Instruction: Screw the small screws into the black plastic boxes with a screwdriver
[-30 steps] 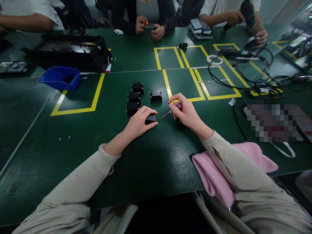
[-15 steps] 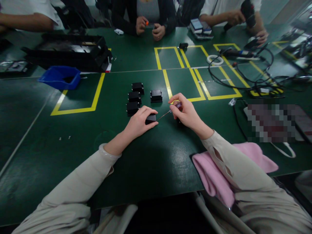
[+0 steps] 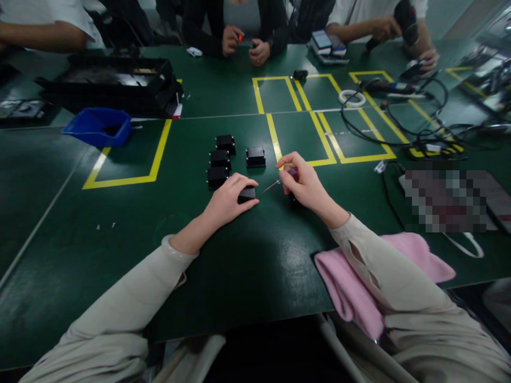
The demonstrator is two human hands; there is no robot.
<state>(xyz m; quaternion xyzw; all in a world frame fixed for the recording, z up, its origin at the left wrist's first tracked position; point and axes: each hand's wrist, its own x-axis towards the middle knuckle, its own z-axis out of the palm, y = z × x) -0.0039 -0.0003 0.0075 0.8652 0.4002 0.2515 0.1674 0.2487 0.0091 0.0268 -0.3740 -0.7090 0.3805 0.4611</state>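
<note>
My left hand [image 3: 228, 199] grips a small black box-shaped part [image 3: 247, 194] against the green table, thumb at its near side and fingers over the top. In my right hand [image 3: 300, 181] is a screwdriver [image 3: 270, 188], its purplish handle between thumb and fingers. The thin metal shaft slants down to the left, and its tip meets the right end of the held part. Three similar black parts [image 3: 217, 177] stand in a column just beyond my left hand. Another black part [image 3: 255, 156] sits to their right. Something dark, mostly hidden, lies under my right hand.
A blue bin [image 3: 99, 127] and black trays [image 3: 115, 88] stand at the left. Cables [image 3: 429, 119] and a white ring [image 3: 352, 98] lie at the right. A pink cloth [image 3: 347, 287] is under my right forearm. Other people sit across the table, one holding a dark tool [image 3: 407, 22].
The screwdriver handle has turned slightly in my right hand's fingers. Otherwise both hands and the black parts keep their places.
</note>
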